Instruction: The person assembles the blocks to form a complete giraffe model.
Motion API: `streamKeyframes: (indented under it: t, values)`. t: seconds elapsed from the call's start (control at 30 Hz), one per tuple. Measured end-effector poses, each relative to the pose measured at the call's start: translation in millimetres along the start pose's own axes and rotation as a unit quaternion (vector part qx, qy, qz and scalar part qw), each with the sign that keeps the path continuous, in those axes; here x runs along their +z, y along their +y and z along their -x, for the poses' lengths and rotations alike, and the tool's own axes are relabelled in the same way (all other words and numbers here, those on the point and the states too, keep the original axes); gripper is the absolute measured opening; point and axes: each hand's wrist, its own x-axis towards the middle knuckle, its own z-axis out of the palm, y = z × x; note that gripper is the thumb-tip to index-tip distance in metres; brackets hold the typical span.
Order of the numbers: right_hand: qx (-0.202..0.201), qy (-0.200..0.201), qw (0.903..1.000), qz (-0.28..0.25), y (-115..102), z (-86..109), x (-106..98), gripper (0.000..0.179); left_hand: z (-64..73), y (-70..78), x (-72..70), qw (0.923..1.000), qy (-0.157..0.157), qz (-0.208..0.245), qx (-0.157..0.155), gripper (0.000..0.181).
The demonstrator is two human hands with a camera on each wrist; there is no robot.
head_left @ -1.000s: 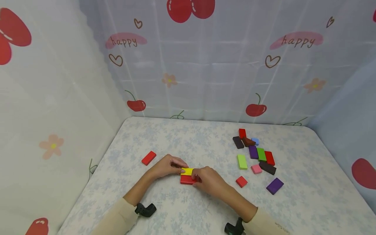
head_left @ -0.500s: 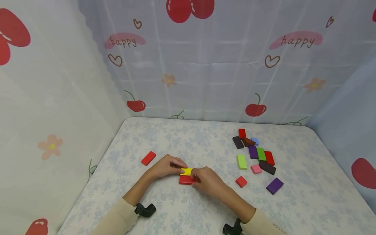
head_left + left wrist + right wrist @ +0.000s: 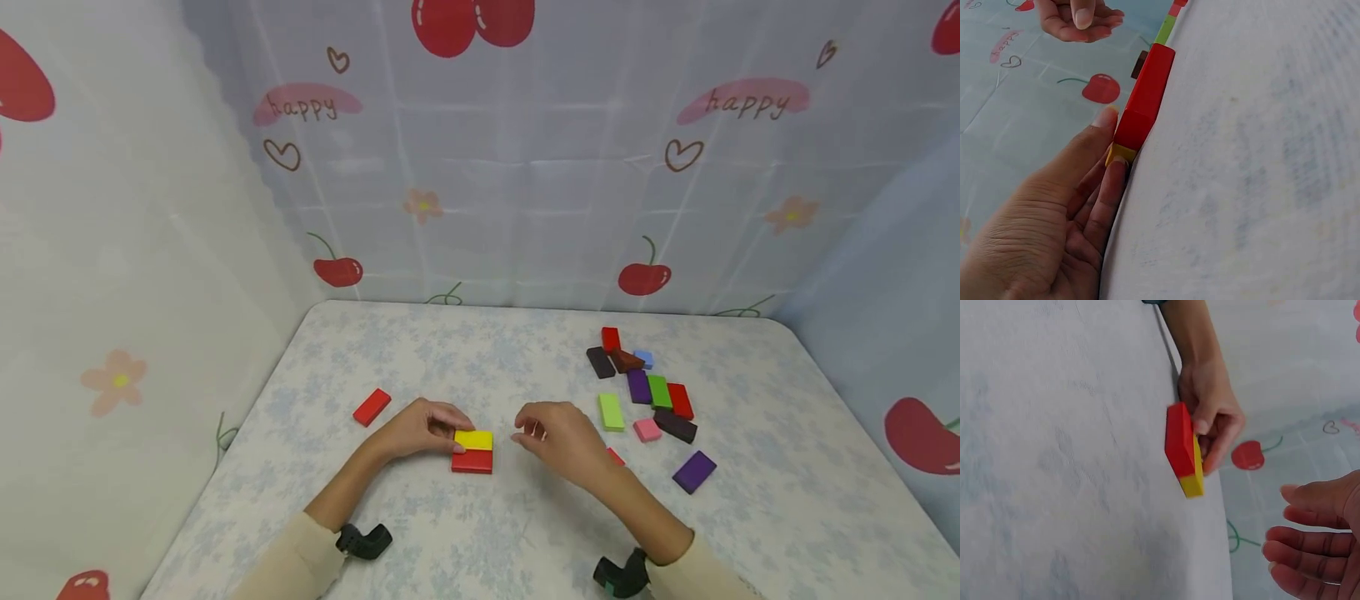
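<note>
A yellow block (image 3: 477,440) lies flat against the far long side of a red block (image 3: 472,463) on the table. My left hand (image 3: 422,428) pinches the yellow block's left end between thumb and fingers. In the left wrist view the thumb tip reaches the near end of the red block (image 3: 1147,94), and a fingertip touches the yellow block (image 3: 1120,154). Apart from both blocks, to their right, hovers my right hand (image 3: 561,440), holding nothing, its fingers loosely bent. The right wrist view shows the two blocks side by side, with a gap between them and that hand (image 3: 1322,544).
One red block (image 3: 372,407) lies alone on the left. Several coloured blocks are scattered on the right, among them a lime block (image 3: 611,412), a pink block (image 3: 647,430) and a purple block (image 3: 694,472). My right wrist partly covers a small red block (image 3: 616,456).
My right hand has let go of the blocks and moved off to the right, uncovering their right ends. The left hand keeps its hold. The head view has shifted slightly.
</note>
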Motion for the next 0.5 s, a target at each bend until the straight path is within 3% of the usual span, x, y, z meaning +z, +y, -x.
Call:
streamKeyframes:
  t: [0.23, 0.5]
  values:
    - [0.027, 0.082, 0.9959, 0.026, 45.9, 10.4, -31.2, 0.013, 3.5, -2.2, 0.3, 1.0000, 0.001, 0.002, -0.004, 0.033]
    - [0.114, 0.088, 0.9878, 0.060, 89.8, 22.4, -51.5, 0.018, 1.3, -4.6, 1.7, 0.9998, -0.003, 0.016, 0.009, 0.033]
